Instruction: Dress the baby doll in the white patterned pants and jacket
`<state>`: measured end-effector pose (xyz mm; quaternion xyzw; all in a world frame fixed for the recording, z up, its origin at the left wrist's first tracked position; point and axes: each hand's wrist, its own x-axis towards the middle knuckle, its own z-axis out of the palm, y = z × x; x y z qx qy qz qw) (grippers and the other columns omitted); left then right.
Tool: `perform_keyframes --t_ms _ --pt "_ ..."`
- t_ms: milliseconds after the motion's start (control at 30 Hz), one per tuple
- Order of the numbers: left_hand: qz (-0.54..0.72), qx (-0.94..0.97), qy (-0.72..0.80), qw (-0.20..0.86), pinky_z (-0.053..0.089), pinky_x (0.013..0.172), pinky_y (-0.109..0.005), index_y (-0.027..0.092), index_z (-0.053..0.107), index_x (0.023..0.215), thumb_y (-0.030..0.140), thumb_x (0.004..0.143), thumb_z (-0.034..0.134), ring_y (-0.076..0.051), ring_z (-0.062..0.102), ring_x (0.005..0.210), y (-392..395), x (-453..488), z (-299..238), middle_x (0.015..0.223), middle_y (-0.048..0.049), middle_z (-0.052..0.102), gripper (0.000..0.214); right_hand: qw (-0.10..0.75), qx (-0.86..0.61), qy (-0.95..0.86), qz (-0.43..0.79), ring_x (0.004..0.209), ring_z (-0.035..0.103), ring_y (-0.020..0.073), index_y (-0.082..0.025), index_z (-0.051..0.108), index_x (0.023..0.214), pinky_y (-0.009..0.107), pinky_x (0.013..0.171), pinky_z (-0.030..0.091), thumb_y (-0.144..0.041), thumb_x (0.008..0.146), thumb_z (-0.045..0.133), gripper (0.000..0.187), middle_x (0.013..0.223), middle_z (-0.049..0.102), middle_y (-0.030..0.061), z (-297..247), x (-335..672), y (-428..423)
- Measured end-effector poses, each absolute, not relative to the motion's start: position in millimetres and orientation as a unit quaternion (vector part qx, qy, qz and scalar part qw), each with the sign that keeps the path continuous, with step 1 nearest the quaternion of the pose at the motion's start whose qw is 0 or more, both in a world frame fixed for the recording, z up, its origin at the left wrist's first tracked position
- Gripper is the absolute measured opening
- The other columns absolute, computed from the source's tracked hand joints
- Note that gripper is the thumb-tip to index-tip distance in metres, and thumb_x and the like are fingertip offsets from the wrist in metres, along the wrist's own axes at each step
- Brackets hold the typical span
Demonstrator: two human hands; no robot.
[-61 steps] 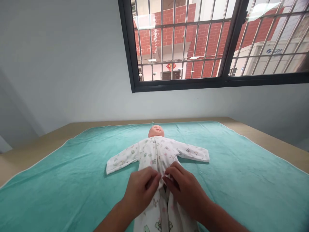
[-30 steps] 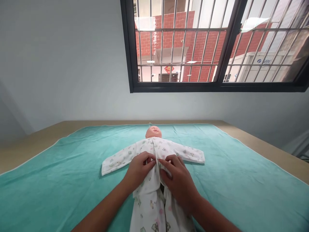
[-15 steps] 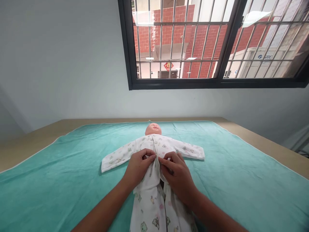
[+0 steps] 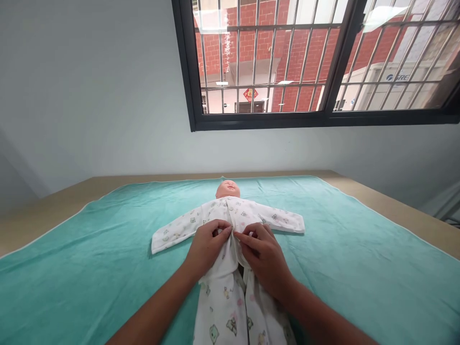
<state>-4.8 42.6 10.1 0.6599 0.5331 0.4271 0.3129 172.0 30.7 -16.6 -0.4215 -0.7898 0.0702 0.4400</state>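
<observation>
A baby doll (image 4: pixel 227 189) lies on its back on a teal blanket (image 4: pixel 89 258), head toward the window. It wears a white romper (image 4: pixel 230 297) printed with small animals, sleeves spread to both sides. My left hand (image 4: pixel 207 247) pinches the left edge of the romper's front opening at the doll's belly. My right hand (image 4: pixel 265 258) pinches the right edge, fingertips almost touching the left hand's. Below my hands the front stays parted, with a dark gap showing.
The blanket covers a tan table (image 4: pixel 395 211) that stands against a pale wall. A black-framed barred window (image 4: pixel 323 62) is above, with a red brick building outside. Blanket spreads wide on both sides of the doll.
Both hands moved from the doll's lower belly up toward the chest, then stayed there pinching the front edges together. The view shifted slightly.
</observation>
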Motion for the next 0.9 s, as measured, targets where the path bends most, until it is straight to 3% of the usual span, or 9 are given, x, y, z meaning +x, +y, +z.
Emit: perform_keyframes --t_ms 133,300,533,700,900 --pt "0.422 0.655 0.551 0.299 0.037 0.060 -0.024 0.025 0.068 0.088 0.045 0.081 0.059 -0.013 0.048 0.066 42.7 -1.9 10.1 0.079 0.0038 0.067 0.023 0.438 -0.426 -0.787 0.077 0.088 0.048 0.0188 -0.032 0.068 0.111 0.035 0.077 0.045 -0.016 0.089 0.052 0.032 0.097 0.060 0.0027 -14.5 171.1 30.2" --pt "0.426 0.660 0.565 0.254 0.038 0.062 -0.025 0.024 0.066 0.084 0.036 0.083 0.057 -0.013 0.052 0.067 43.4 3.7 7.4 0.078 0.0040 0.066 0.016 0.437 -0.426 -0.787 0.090 0.089 0.048 0.0189 -0.032 0.069 0.107 0.036 0.080 0.045 -0.015 0.088 0.052 0.030 0.098 0.059 0.0019 -15.2 171.3 31.7" --pt "0.428 0.672 0.570 0.202 0.038 0.062 -0.025 0.024 0.066 0.083 0.035 0.084 0.055 -0.013 0.053 0.066 42.5 6.4 4.6 0.077 0.0035 0.065 0.016 0.441 -0.452 -0.768 0.109 0.099 0.051 0.0216 -0.030 0.064 0.115 0.040 0.087 0.047 -0.014 0.084 0.054 0.036 0.110 0.057 0.0041 -18.4 171.4 31.6" --pt "0.439 0.665 0.565 0.214 0.039 0.064 -0.025 0.024 0.067 0.082 0.034 0.083 0.056 -0.013 0.053 0.068 41.9 5.5 6.2 0.078 0.0034 0.066 0.015 0.432 -0.481 -0.752 0.127 0.127 0.037 0.0267 -0.036 0.065 0.115 0.050 0.107 0.035 -0.020 0.083 0.055 0.037 0.136 0.047 0.0005 -18.4 170.2 29.0" --pt "0.453 0.632 0.562 0.282 0.040 0.062 -0.025 0.024 0.071 0.090 0.041 0.082 0.059 -0.015 0.054 0.066 41.1 0.3 8.9 0.074 0.0027 0.068 0.023 0.439 -0.468 -0.724 0.255 0.136 0.028 0.0264 -0.037 0.066 0.114 0.054 0.115 0.027 -0.024 0.083 0.058 0.035 0.146 0.040 -0.0035 -18.5 171.7 33.4"
